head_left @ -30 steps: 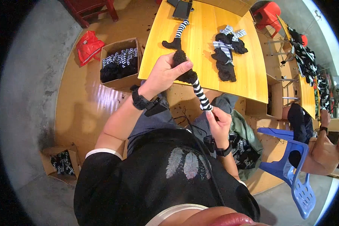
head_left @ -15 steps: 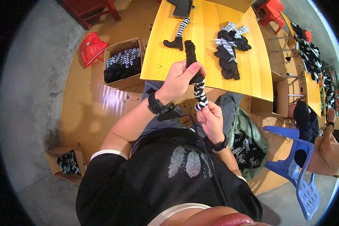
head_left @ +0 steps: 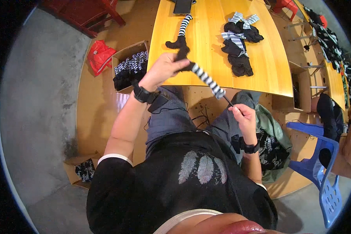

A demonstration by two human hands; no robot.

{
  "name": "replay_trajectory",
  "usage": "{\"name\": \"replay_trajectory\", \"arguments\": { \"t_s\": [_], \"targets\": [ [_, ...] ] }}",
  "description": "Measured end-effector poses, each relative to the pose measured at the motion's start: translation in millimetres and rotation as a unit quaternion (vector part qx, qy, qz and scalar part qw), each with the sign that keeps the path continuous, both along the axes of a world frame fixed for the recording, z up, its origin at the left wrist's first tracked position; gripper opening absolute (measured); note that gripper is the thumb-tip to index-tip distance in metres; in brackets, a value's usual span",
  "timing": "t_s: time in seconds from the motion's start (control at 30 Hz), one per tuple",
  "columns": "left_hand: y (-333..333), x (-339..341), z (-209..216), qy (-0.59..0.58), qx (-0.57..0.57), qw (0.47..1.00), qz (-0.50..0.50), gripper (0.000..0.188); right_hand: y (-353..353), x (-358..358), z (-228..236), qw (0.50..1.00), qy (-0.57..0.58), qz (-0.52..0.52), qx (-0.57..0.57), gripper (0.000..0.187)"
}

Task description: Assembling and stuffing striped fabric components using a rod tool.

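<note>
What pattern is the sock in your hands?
Black and white stripes with a black foot on the sock, seen from the head view.

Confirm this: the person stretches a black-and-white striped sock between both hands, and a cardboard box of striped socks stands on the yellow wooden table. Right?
Not quite. In the head view the cardboard box of striped socks stands on the floor beside the yellow wooden table, not on it. The rest holds.

Knit cloth sock [head_left: 206,80], matt; glossy varnished wood table [head_left: 261,66].
</note>
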State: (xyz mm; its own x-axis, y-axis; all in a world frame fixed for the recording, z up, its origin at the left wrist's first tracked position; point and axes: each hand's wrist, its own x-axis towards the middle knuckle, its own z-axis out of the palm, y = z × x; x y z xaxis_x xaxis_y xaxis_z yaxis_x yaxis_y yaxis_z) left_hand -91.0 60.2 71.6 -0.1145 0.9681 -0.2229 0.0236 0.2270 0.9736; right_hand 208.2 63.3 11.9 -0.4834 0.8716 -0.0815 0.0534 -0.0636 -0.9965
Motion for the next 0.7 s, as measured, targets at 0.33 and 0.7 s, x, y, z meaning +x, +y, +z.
{"name": "replay_trajectory", "arguments": {
  "t_s": [0.33, 0.7],
  "targets": [
    [69.3, -48.3, 47.0, 0.046, 0.227, 0.954, 0.192, 0.017, 41.1, 51.0, -15.4, 0.963, 0.041, -0.267, 0.008, 0.017],
    [69.3, -37.5, -43.5, 0.593, 0.081, 0.797, -0.077, 0.047, 93.2, 44.6, -7.1, 0.887, -0.188, -0.373, 0.199, 0.028]
  ]
}}
